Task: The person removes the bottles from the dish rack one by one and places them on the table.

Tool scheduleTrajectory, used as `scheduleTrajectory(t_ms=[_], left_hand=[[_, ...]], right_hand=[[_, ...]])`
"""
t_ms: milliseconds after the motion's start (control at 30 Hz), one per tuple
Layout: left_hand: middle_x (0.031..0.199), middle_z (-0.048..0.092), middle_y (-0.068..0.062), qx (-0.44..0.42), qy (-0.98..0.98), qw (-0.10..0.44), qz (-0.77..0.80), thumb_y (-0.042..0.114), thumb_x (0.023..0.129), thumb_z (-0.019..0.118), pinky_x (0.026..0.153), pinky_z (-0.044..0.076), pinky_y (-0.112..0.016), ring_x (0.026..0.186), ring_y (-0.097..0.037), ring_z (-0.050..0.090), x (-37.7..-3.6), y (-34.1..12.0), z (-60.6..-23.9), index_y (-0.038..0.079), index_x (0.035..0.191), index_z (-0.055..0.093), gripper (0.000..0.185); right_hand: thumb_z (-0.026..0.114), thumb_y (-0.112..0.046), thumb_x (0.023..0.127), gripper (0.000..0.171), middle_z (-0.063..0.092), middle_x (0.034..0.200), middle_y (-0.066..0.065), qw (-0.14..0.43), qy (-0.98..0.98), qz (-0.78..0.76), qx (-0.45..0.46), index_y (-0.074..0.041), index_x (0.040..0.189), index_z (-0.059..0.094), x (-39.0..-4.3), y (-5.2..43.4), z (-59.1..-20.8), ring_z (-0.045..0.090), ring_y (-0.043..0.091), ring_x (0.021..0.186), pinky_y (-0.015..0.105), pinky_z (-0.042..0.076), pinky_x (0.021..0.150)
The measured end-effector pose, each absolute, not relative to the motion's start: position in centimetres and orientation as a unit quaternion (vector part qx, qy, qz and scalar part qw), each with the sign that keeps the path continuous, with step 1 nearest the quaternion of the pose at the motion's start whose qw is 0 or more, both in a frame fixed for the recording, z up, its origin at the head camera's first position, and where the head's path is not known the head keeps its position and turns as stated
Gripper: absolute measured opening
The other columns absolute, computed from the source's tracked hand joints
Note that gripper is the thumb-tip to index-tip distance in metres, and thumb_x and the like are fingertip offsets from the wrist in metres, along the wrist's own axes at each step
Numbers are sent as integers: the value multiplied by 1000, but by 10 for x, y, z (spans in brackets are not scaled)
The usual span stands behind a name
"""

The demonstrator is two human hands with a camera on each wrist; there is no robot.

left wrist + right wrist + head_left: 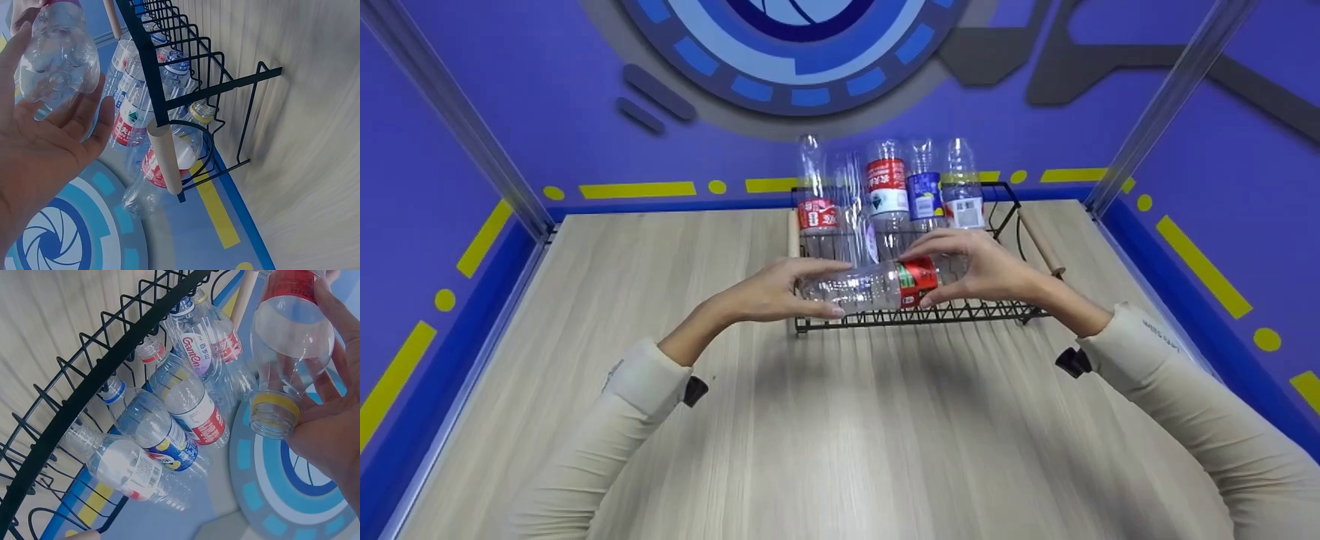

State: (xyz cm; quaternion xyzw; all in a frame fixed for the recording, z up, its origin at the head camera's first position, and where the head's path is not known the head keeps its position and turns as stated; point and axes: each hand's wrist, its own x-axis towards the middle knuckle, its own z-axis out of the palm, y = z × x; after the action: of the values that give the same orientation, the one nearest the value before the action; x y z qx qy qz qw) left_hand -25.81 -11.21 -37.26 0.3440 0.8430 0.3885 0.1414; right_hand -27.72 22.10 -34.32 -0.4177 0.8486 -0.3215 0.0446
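Note:
A clear, capless plastic bottle (859, 291) with a red label lies sideways above the front of a black wire basket (915, 321). At its base end, my left hand (772, 289) grips it between thumb and fingers. My right hand (986, 266) holds the other end, thumb and fingers around the part by the label. The right wrist view shows the held bottle's open mouth with a yellow neck ring (275, 408). Behind it, several empty bottles lean in a row, among them a red-and-white labelled bottle (887, 180) and a blue-labelled bottle (925, 196).
The basket has a wooden handle (1041, 240) at its right end and another handle (164, 160) at its left. It stands on a wood-grain table (825, 442), near the purple back wall (547, 97). Metal posts (1174, 105) rise at the back corners.

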Motion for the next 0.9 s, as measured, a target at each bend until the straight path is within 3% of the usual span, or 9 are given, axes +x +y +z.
scheduleTrajectory(t_ms=[167,367,567,667,800,900], left_hand=[[150,57,-5,350,841,122,394,38,90,78,112,46,-49,135,-25,57,-258,-111,-373,14,150,52,69],[148,59,-4,361,847,78,384,39,91,76,111,46,-48,134,-25,57,-256,-111,-374,16,148,55,65],[146,61,-5,341,857,28,385,37,91,76,114,41,-55,134,-29,55,-256,-116,-376,17,146,56,62],[148,59,-5,319,863,19,392,37,91,76,116,37,-58,137,-28,52,-256,-120,-377,19,146,56,61],[146,59,-8,310,859,0,407,31,91,78,110,44,-56,131,-31,56,-259,-125,-381,17,145,57,59],[141,62,-11,305,856,-19,417,26,91,78,105,49,-52,124,-32,59,-262,-131,-385,13,143,58,58]], right_hand=[[91,-29,74,67,68,132,2,51,859,-303,-409,-14,134,66,-277,222,-342,60,23,125,50,44,112],[90,-31,75,69,68,133,2,54,869,-280,-403,-15,137,65,-281,227,-341,64,21,118,43,51,105],[86,-21,81,56,71,128,8,22,865,-311,-393,-6,131,67,-290,243,-338,69,20,103,23,56,90],[82,-10,83,51,71,126,14,6,854,-351,-383,0,130,66,-296,255,-337,69,13,104,19,56,90],[76,-2,89,47,68,127,22,-6,851,-395,-346,1,134,63,-304,277,-338,67,4,105,18,56,91],[70,-6,96,41,68,126,22,-13,861,-401,-313,-2,136,62,-311,299,-342,67,2,103,15,54,89]])
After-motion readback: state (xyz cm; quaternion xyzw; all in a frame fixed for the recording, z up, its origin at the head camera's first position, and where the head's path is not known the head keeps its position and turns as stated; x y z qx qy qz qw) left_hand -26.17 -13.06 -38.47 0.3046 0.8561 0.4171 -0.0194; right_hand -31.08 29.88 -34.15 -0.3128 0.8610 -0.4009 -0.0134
